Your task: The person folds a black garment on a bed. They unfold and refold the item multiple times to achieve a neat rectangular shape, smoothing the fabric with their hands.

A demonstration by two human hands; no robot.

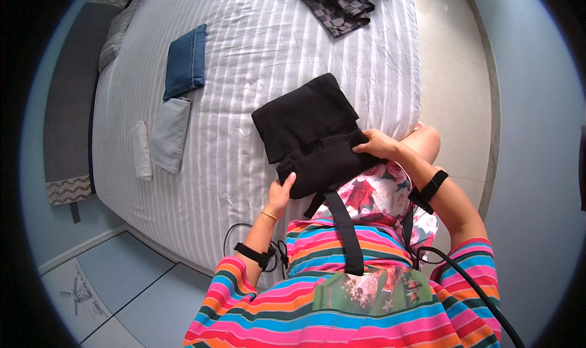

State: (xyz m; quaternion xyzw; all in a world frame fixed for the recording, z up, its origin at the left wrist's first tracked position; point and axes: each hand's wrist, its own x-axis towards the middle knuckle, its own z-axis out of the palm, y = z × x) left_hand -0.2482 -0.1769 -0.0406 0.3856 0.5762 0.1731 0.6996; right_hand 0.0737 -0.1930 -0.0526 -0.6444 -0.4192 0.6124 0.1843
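Note:
A black cloth garment, folded into a compact shape, lies partly on the striped bedsheet with its near end over my lap. My left hand grips its near left corner, thumb on top. At its right edge my right hand pinches the cloth between thumb and fingers. A crease runs across the garment, between its far part and the nearer folded part. The fingers beneath the cloth are hidden.
Folded blue jeans, a folded pale grey garment and a rolled white cloth lie to the left. Checked dark clothing lies at the far edge. A black cable runs beside my right arm. The headboard stands left.

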